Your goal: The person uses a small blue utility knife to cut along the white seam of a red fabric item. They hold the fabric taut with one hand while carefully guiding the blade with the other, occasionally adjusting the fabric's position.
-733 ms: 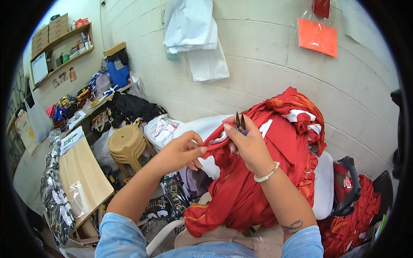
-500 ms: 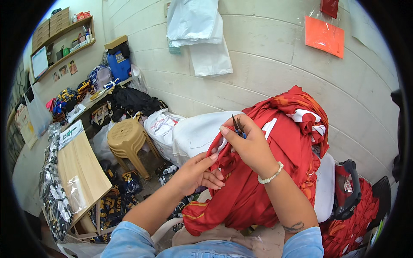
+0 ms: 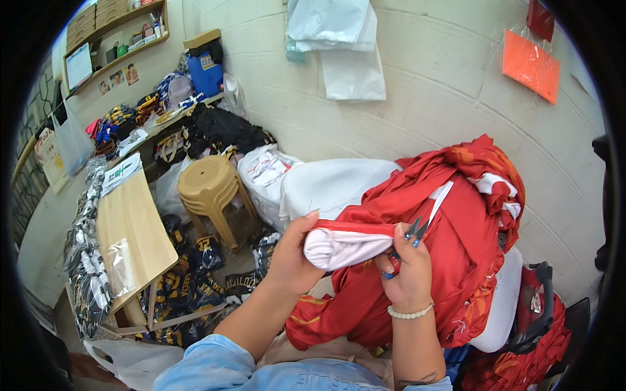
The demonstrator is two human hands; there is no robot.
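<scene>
Plastic-wrapped dark garments (image 3: 189, 283) lie on the floor at left, near a stack of tan stools (image 3: 212, 179) standing before a heap of black cloth (image 3: 225, 127). A stuffed white bag (image 3: 264, 169) sits just right of the stools; at far right, more red cloth (image 3: 529, 358) lies near a dark frame (image 3: 540, 319).

The left hand (image 3: 293, 254) has its fingers closed on one end of a red-edged white band (image 3: 352, 247), stretched between both hands at the left part of a bulky red fabric (image 3: 450, 274). The right hand (image 3: 412, 270) pinches the band's other end while gripping small blue-handled snips (image 3: 422, 230), their dark blades slightly parted.

At left, a wood-topped surface (image 3: 134, 238) carries papers (image 3: 120, 173), with a wall shelf (image 3: 117, 62) farther back. The fabric drapes over a white surface (image 3: 339, 186). White plastic bags (image 3: 336, 26) hang on the pale block wall (image 3: 430, 78), left of an orange packet (image 3: 531, 68).
</scene>
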